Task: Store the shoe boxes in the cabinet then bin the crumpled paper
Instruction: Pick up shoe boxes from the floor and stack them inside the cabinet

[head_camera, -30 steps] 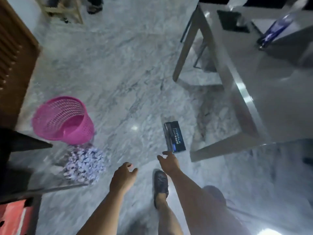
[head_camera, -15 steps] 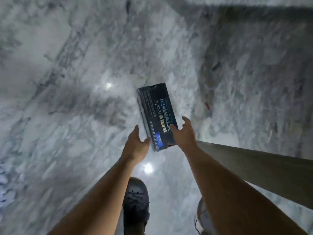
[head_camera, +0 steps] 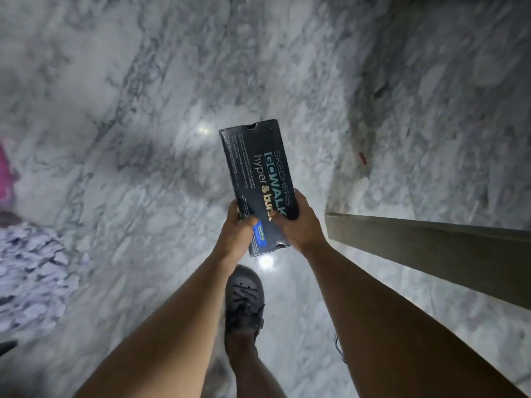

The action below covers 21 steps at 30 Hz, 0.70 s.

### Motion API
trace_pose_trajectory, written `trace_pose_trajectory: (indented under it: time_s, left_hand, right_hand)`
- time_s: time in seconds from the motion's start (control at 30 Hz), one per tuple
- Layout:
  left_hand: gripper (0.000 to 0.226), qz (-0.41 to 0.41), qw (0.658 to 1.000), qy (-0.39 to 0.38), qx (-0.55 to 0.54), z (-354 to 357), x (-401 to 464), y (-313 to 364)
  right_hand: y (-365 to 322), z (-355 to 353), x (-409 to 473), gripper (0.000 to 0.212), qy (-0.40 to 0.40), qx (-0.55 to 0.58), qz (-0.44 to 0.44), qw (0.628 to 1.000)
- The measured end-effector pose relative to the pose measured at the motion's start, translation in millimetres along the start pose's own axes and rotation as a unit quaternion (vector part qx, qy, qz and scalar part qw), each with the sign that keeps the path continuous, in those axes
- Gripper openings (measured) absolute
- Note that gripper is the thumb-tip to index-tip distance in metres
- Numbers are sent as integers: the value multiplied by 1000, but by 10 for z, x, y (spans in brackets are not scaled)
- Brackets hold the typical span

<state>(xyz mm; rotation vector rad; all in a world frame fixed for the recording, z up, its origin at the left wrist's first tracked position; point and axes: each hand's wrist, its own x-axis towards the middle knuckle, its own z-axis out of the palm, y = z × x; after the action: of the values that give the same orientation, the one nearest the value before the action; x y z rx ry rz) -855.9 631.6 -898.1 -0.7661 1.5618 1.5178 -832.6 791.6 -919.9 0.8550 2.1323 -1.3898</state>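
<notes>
1. Between the two hands, above the floor [head_camera: 115,81], sits the box [head_camera: 260,179]: a dark shoe box, long and narrow, its printed lid facing the camera and its far end pointing away from the person.
2. Left hand [head_camera: 234,235] grips the near left edge, fingers curled under and thumb on the lid; right hand [head_camera: 297,225] grips the near right edge the same way. Both are clamped on the box's near end only.
3. Handling, as a guess: stiff cardboard, light enough to hold out by one end, whether a pair is inside I cannot tell. The lid has a thumb notch at the far end and may lift off, so squeezing the sides with thumbs on top should keep it closed. A hold nearer the middle would lever less.
4. Below lies polished marble, pale with grey veins and glare spots; it looks slippery underfoot. A dark shoe [head_camera: 244,300] stands on it.
5. At the right a table edge [head_camera: 431,251] runs close by the right arm. Crumpled paper [head_camera: 31,271] lies at the left, with a pink bin [head_camera: 5,173] just beyond. No cabinet shows.
</notes>
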Motion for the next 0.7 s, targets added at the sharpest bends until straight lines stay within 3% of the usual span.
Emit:
trace_pose_trajectory:
  time_s: [0.2, 0.4, 0.53, 0.7]
  left_hand:
    - [50, 24, 996, 23, -84, -807, -2080, 0]
    - [37, 55, 986, 89, -127, -1796, -4934, -603]
    - [35, 21, 967, 146, -210, -2237, -6603, -1280]
    - [48, 23, 922, 240, -303, -2726, -7946, -1978]
  right_hand:
    - [-829, 211, -1796, 56, -57, -60, -76, 994]
    - [-1491, 658, -4085, 62, -192, -138, -105, 966]
    - [-1776, 1182, -5542, 64, -288, -202, -131, 927]
    - [-2084, 1963, -6861, 71, -369, -282, -208, 861]
